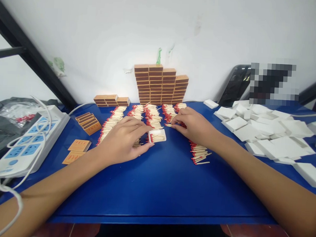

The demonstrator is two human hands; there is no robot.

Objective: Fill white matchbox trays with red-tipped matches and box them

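Between the thumb and fingers of my left hand [126,140] is a small white matchbox tray [157,132], with several red-tipped matches [157,137] lying inside it. My right hand [194,124] is closed in a pinch at the row of matches just right of the tray; pale matchsticks [168,125] show at its fingertips. Rows of loose matches [153,116] run across the blue table, one row [112,121] partly behind my left hand. Another row [198,154] comes out below my right wrist, partly covered by it.
Filled-looking matchboxes [161,85] are stacked against the wall. Smaller groups of matchboxes [106,100] stand at left, with others [79,145] lying flat. White empty trays [268,131] are heaped at right. A power strip [27,140] with cables sits left; a dark phone-like device [235,85] leans behind.
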